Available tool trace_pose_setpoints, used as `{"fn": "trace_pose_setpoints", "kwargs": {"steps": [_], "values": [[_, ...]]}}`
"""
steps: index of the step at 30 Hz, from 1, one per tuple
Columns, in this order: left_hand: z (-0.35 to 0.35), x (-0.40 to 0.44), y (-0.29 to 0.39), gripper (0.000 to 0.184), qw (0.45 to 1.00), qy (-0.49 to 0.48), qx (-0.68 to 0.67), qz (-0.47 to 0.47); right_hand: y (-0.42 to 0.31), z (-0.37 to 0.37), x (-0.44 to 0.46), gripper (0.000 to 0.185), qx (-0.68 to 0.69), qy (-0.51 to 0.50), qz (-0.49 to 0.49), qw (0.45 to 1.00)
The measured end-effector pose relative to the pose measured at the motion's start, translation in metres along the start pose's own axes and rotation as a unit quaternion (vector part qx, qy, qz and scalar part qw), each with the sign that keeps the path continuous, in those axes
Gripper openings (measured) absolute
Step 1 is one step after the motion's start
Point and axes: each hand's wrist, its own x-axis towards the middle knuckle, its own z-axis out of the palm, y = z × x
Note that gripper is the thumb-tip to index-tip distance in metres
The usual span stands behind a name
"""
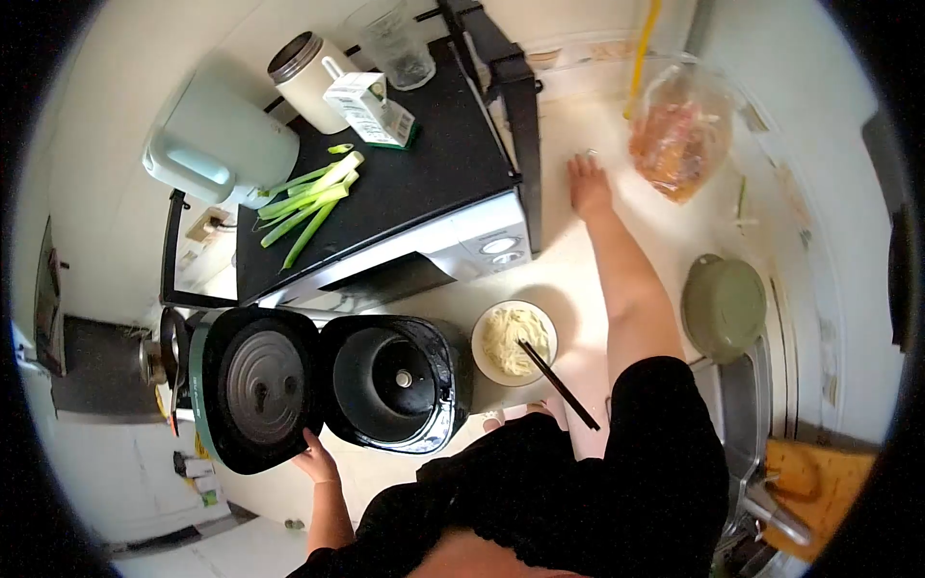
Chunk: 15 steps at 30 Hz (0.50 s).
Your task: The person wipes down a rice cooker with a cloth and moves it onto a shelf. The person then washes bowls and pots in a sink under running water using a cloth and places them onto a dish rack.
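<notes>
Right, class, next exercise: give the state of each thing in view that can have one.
Rice cooker: open, no food visible inside
Cooker lid: raised, left hand at its edge
Noodle bowl: filled
Chopsticks: leaning in the bowl
Green onions: cut, loose
Cream jar: capped
Plastic bag: filled
Right hand: resting on the counter

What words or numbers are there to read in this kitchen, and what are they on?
I can't read any for sure.
Small white-and-green carton: printed, but too small to read.
Round, pale dial on the white appliance front: tiny marks, too small to read.
Open black lid with a green outer side: faint lettering on that side, too blurred.
Anything farther back is too blurred as well.
</notes>
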Motion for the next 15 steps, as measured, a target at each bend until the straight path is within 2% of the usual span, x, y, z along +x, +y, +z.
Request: {"fn": "trace_pose_setpoints", "kwargs": {"steps": [2,4,6,8,11,12,14,15], "values": [[-0.007,0.0,-0.007,0.038,0.999,-0.002,0.039,-0.032,0.005,-0.012,0.006,0.041,0.038,-0.137,0.026,0.989],[-0.009,-0.004,-0.016,0.038,0.999,-0.011,0.007,-0.052,0.022,-0.007,0.013,0.042,0.068,-0.276,0.069,0.956],[0.0,-0.007,0.047,0.039,0.991,-0.018,0.079,-0.109,0.035,-0.005,-0.001,0.044,0.011,-0.26,0.093,0.961],[-0.001,-0.006,0.026,0.036,0.998,-0.018,0.048,-0.033,0.061,0.009,-0.031,0.047,-0.041,-0.207,0.09,0.973],[-0.005,-0.008,0.027,0.034,0.998,-0.05,0.044,-0.011,0.075,-0.023,-0.052,0.046,-0.063,-0.179,0.025,0.982],[-0.007,-0.004,0.03,0.036,0.998,-0.047,0.036,0.017,0.076,-0.033,-0.057,0.044,0.03,-0.097,0.06,0.993],[-0.028,0.008,0.032,0.047,0.959,-0.221,0.158,0.077,0.044,-0.111,-0.058,0.042,0.147,-0.069,0.072,0.984],[-0.037,0.013,0.028,0.055,0.938,-0.254,0.188,0.144,0.023,-0.155,-0.062,0.039,0.199,-0.067,0.079,0.975]]}}
